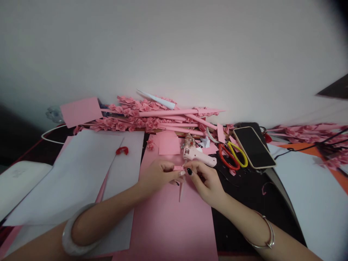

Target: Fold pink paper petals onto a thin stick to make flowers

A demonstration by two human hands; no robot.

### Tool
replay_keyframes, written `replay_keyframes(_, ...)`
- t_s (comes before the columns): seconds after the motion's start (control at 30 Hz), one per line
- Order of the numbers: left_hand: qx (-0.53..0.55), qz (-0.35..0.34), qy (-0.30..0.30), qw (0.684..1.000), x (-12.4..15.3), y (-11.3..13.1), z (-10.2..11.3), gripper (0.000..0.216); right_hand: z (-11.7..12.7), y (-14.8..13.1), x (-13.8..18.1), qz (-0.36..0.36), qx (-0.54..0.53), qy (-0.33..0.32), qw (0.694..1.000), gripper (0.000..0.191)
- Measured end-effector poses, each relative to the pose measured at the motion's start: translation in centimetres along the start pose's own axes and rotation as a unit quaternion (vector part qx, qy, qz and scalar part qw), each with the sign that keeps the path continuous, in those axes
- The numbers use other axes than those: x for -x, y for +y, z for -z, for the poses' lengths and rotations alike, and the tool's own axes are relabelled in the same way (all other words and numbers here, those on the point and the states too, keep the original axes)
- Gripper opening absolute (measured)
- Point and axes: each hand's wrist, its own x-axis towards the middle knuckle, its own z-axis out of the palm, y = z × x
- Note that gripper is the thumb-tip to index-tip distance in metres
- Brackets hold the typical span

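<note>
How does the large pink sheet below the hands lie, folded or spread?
Spread: the large pink sheet lies flat, its broad surface showing no crease.

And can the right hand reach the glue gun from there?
Probably yes: the glue gun lies just beyond the right hand, nothing visible between, though the fingers are at a small pink paper.

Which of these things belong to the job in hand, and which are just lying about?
Likely part of the job: small pink paper piece in the left hand, glue gun, scissors, pink paper flowers.

Probably just lying about: phone, white box-like object.
</note>
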Motion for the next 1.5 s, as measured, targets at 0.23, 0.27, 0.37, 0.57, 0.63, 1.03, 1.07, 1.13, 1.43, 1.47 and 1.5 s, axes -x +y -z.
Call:
replay_keyframes(0.23, 0.019, 0.008, -0.015, 1.000, 0.0, -0.1, 0.1, 0.020, 0.1, 0.2, 0.1, 0.021, 0.005, -0.005, 1.000, 0.017)
replay_keyframes(0.27, 0.025, 0.009, -0.017, 0.999, 0.0, -0.1, 0.1, 0.020, 0.2, 0.2, 0.1, 0.024, 0.003, -0.007, 1.000, 0.017)
replay_keyframes(0.37, 0.038, 0.015, -0.018, 0.999, -0.1, -0.1, 0.2, 0.020, 0.1, 0.2, 0.1, 0.028, -0.007, -0.011, 1.000, 0.017)
replay_keyframes(0.57, 0.034, 0.001, -0.028, 0.999, -0.1, -0.4, 0.1, 0.016, -0.1, 0.2, -0.1, -0.012, -0.061, -0.040, 0.997, 0.015)
replay_keyframes(0.63, 0.029, 0.002, -0.030, 0.999, 0.0, -0.5, 0.1, 0.015, -0.1, 0.1, -0.2, -0.028, -0.082, -0.054, 0.995, 0.015)
replay_keyframes(1.03, 0.064, 0.016, -0.078, 0.995, 0.2, 0.1, 0.4, 0.017, 0.0, -0.2, -0.4, -0.035, -0.147, -0.075, 0.986, 0.018)
replay_keyframes(1.07, 0.062, 0.016, -0.080, 0.995, 0.2, 0.1, 0.3, 0.017, 0.1, -0.2, -0.4, -0.036, -0.146, -0.076, 0.986, 0.018)
replay_keyframes(1.13, 0.056, 0.019, -0.084, 0.995, 0.3, 0.2, 0.3, 0.017, 0.1, -0.3, -0.5, -0.037, -0.151, -0.082, 0.984, 0.019)
replay_keyframes(1.43, 0.048, 0.031, -0.119, 0.991, 0.4, 0.8, 0.4, 0.014, 0.5, 0.1, -0.5, 0.009, -0.169, -0.116, 0.979, 0.019)
replay_keyframes(1.47, 0.053, 0.033, -0.131, 0.989, 0.4, 0.8, 0.5, 0.014, 0.6, 0.1, -0.5, 0.016, -0.172, -0.120, 0.978, 0.019)
replay_keyframes(1.5, 0.058, 0.035, -0.140, 0.988, 0.4, 0.9, 0.5, 0.015, 0.7, 0.1, -0.6, 0.022, -0.175, -0.123, 0.977, 0.020)
